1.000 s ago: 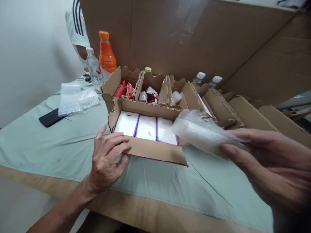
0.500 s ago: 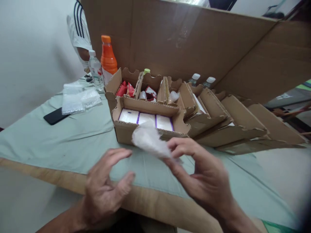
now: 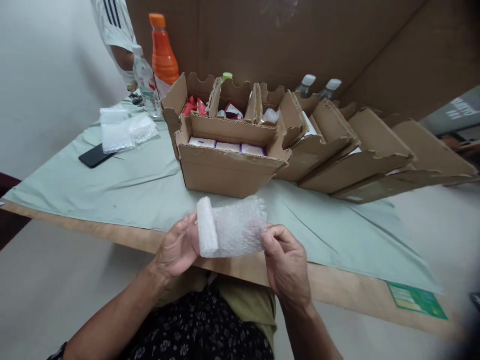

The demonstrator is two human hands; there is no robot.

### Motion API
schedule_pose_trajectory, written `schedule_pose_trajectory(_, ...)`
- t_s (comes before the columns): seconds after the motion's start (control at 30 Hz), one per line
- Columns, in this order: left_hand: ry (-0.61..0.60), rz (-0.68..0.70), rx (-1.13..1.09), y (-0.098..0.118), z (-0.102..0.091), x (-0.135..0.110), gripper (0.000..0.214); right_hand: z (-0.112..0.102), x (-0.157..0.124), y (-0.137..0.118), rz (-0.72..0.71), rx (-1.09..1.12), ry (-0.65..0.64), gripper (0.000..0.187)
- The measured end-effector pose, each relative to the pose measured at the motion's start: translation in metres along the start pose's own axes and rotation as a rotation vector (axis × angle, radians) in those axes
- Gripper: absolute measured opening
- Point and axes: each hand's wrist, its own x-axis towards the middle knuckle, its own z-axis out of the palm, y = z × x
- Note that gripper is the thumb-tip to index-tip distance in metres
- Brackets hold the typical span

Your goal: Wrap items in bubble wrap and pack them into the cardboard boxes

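Note:
I hold a sheet of bubble wrap (image 3: 234, 227) between both hands, above the table's near edge. My left hand (image 3: 178, 247) grips its rolled-up left end. My right hand (image 3: 287, 262) pinches the flat right end. Just beyond stands an open cardboard box (image 3: 225, 170) with white, purple-edged packets (image 3: 227, 146) lying in a row inside.
More open cardboard boxes (image 3: 337, 150) fan out to the right, one behind holding red packets (image 3: 191, 107). An orange bottle (image 3: 163, 52), a water bottle (image 3: 144, 85), bubble-wrap pieces (image 3: 125, 132) and a black phone (image 3: 95, 156) lie at the far left. A person in a striped white shirt (image 3: 112, 25) stands behind. A large cardboard wall (image 3: 300, 40) rises at the back.
My right hand brought the bubble wrap from the right down in front of me. My left hand left the box and took hold of the wrap's rolled end.

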Motion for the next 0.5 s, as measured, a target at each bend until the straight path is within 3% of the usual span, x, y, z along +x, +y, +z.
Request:
schedule_pose_trajectory(0.07,-0.013,-0.052,0.011,-0.007,0.002,-0.001,0.077,0.0,-0.008,0.001,0.019,0.021,-0.016,0.039)
schedule_pose_trajectory(0.17,0.042,-0.086,0.104,-0.018,0.002,0.0,0.078,-0.004,-0.015,-0.003,0.011,0.047,-0.001,0.04)
schedule_pose_trajectory(0.3,0.127,-0.097,0.156,-0.024,-0.004,0.003,0.068,-0.024,-0.019,-0.001,-0.001,0.105,0.116,0.037)
schedule_pose_trajectory(0.4,0.151,-0.081,0.148,-0.022,-0.008,0.003,0.056,-0.043,-0.022,0.009,0.076,0.082,0.197,0.031)
schedule_pose_trajectory(0.5,0.113,-0.061,0.167,-0.019,-0.008,0.0,0.05,-0.049,-0.021,0.017,0.188,0.082,0.081,0.045)
